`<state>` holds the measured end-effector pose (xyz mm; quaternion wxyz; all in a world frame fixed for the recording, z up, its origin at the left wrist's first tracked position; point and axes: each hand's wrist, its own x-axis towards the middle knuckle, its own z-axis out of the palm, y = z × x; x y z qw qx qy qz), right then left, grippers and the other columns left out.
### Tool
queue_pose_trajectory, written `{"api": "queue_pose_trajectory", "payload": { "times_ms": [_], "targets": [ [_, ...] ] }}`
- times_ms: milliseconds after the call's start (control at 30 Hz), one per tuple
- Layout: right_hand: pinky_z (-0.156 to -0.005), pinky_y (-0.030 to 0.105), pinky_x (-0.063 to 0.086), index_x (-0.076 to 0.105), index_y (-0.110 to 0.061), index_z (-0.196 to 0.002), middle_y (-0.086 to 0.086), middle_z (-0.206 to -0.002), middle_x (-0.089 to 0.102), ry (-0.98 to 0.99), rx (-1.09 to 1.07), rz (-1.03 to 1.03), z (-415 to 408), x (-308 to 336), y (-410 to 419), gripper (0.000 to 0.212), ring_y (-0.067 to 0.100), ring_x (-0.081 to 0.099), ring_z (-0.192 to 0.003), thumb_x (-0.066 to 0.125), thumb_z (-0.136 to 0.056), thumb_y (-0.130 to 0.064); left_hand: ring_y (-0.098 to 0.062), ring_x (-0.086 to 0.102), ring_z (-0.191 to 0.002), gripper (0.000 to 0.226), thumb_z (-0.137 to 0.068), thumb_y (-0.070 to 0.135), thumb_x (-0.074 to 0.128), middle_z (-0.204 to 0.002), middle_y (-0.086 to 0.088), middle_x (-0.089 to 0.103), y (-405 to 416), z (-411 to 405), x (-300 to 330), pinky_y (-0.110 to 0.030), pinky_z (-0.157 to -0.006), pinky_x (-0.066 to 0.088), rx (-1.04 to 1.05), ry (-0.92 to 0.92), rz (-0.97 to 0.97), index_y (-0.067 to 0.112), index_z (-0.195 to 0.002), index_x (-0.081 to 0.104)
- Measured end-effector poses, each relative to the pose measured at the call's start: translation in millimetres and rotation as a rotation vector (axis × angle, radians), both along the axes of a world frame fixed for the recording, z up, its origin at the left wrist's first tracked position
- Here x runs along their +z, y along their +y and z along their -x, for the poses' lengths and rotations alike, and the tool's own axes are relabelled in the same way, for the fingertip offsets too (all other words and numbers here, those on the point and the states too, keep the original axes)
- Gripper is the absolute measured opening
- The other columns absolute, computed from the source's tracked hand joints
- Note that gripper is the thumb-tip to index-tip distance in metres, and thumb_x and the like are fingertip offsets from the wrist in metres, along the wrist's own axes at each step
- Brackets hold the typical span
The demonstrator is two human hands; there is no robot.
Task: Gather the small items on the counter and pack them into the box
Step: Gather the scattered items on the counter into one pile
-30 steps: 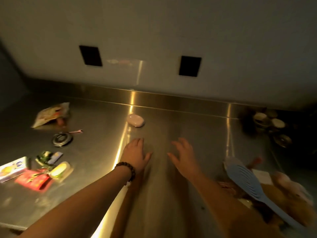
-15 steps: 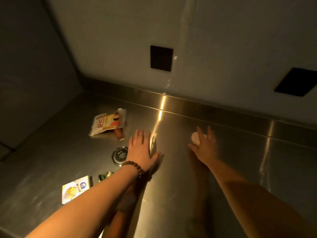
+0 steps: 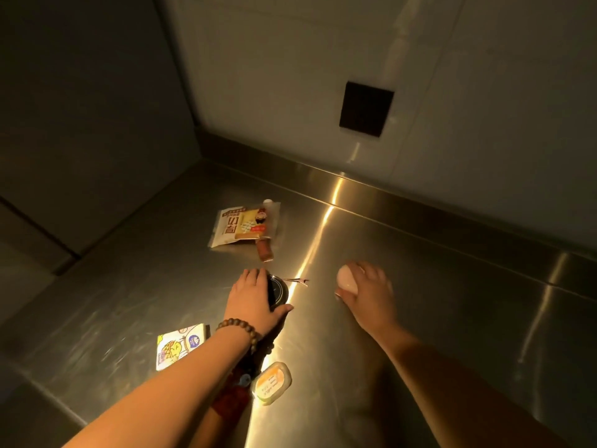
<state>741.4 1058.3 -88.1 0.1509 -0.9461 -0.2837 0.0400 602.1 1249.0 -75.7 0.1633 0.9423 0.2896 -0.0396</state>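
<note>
A brushed stainless-steel counter (image 3: 436, 318) with a raised back lip carried everything. A round black tin with a silvery rim (image 3: 278, 291) lay near its middle. Just right of the tin lay a thin metal hair clip (image 3: 295, 281). Beyond the tin lay a white printed snack packet (image 3: 243, 227), a reddish wrapped sausage stick (image 3: 264, 248) under its right side. Nearer than the tin lay a colourful illustrated card packet (image 3: 179, 350) and a pale orange-labelled sachet (image 3: 272, 382).
</note>
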Motion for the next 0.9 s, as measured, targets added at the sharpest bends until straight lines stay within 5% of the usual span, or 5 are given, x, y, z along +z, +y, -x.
{"api": "queue_pose_trajectory", "payload": {
  "times_ms": [133,467,600,900],
  "targets": [
    [-0.109,0.038,0.032,0.024,-0.032,-0.145,0.003,-0.149,0.029,-0.005,0.021,0.021,16,0,7,0.061,0.023,0.028,-0.134,0.046,-0.091,-0.048,-0.019,0.042,-0.123,0.080,-0.074,0.062,0.063,-0.135,-0.001,0.046,-4,5,7,-0.035,-0.108,0.036,0.017,-0.068,0.019,0.020,-0.137,0.037],
    [-0.106,0.037,0.034,0.027,-0.036,-0.143,-0.001,-0.146,0.034,-0.035,-0.064,-0.045,28,31,-31,0.061,0.019,0.032,-0.130,0.050,-0.089,-0.051,-0.016,0.036,-0.125,0.082,-0.079,0.050,0.065,-0.136,0.001,0.039,-43,-4,46,-0.031,-0.105,0.035,-0.141,-0.300,0.194,0.027,-0.146,0.024],
    [-0.105,0.036,0.032,0.028,-0.036,-0.143,-0.003,-0.144,0.035,-0.035,-0.186,-0.112,40,53,-83,0.062,0.018,0.030,-0.130,0.055,-0.088,-0.046,-0.020,0.038,-0.124,0.071,-0.083,0.048,0.062,-0.135,-0.002,0.036,-83,-28,60,-0.036,-0.104,0.041,-0.250,-0.298,0.254,0.033,-0.144,0.028],
    [-0.105,0.041,0.032,0.037,-0.025,-0.141,0.004,-0.136,0.043,-0.122,-0.577,-0.134,100,103,-265,0.066,0.026,0.038,-0.125,0.063,-0.083,-0.041,-0.026,0.048,-0.115,0.068,-0.072,0.034,0.079,-0.128,-0.010,0.041,-260,-58,84,-0.027,-0.098,0.039,-0.622,-0.342,0.510,0.012,-0.125,0.041]
  ]
}}
